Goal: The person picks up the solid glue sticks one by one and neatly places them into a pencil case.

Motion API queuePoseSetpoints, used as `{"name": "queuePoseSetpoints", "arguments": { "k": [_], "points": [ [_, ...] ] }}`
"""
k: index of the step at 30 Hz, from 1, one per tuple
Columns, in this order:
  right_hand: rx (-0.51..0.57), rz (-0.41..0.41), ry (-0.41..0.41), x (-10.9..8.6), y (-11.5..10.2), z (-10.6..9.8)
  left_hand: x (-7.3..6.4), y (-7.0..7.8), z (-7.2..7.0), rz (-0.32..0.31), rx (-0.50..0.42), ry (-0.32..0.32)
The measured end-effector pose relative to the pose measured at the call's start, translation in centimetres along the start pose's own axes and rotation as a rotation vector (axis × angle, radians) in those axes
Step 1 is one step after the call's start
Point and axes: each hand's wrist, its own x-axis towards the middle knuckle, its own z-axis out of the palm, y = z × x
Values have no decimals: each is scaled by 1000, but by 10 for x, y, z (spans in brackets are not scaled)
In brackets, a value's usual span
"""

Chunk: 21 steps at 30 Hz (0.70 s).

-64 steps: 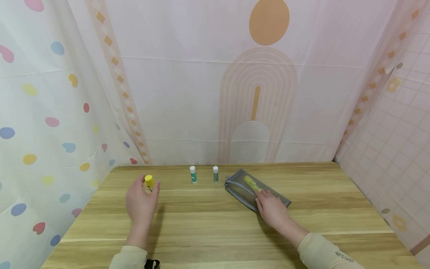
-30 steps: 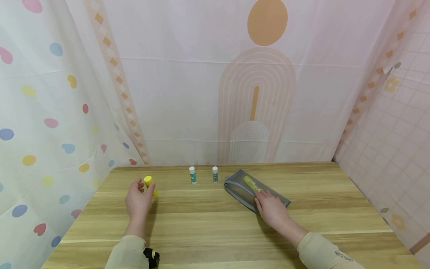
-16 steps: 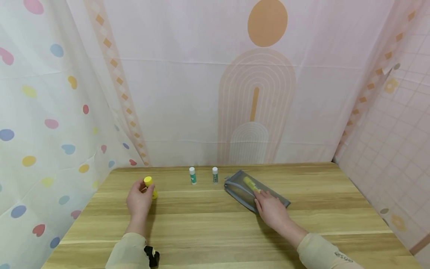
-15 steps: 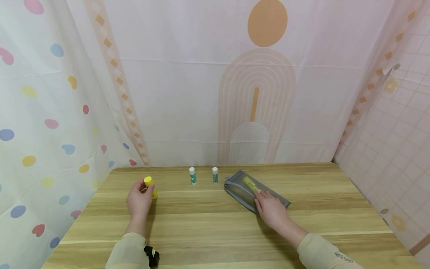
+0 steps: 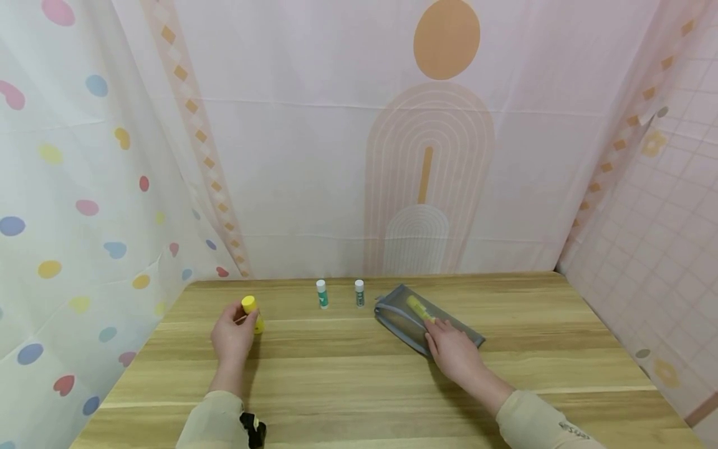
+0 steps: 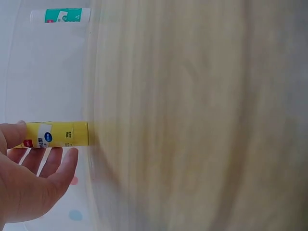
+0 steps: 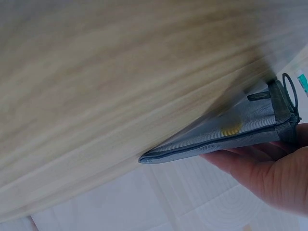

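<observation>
In the head view my left hand [image 5: 232,333], at the left of the table, has thumb and fingers around a yellow glue stick [image 5: 257,321]. The left wrist view shows this glue stick [image 6: 60,134] upright, its base right at the tabletop, thumb on one side and fingers on the other. My right hand [image 5: 455,350] rests on a grey mesh zip pouch [image 5: 395,321], fingers laid out over its upper face. Through the mesh a second yellow glue stick [image 5: 417,305] shows, partly covered by the fingertips. In the right wrist view the pouch [image 7: 216,144] bulges, its zip along the side.
Two smaller glue sticks with white caps stand upright near the table's back edge: a green one [image 5: 322,295] and a darker green one [image 5: 359,294]. Patterned curtains [image 5: 308,156] hang behind the wood-grain table [image 5: 359,386] and at both sides.
Since the earliest frame my left hand has brought the yellow glue stick down and slightly nearer to me; its loosened fingers have drawn in around it again. The right hand and pouch stay put.
</observation>
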Motion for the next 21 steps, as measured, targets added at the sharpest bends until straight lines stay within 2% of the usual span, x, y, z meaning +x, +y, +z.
{"name": "queuePoseSetpoints", "arguments": {
  "k": [9,15,21],
  "points": [
    [5,-1,5,0,0,0,-2,2,1,-26,14,-56],
    [5,-4,8,-1,-1,-1,-6,7,3,4,36,-69],
    [4,-9,14,-1,-1,-1,-8,9,7,-22,-62,-101]
  ]
}}
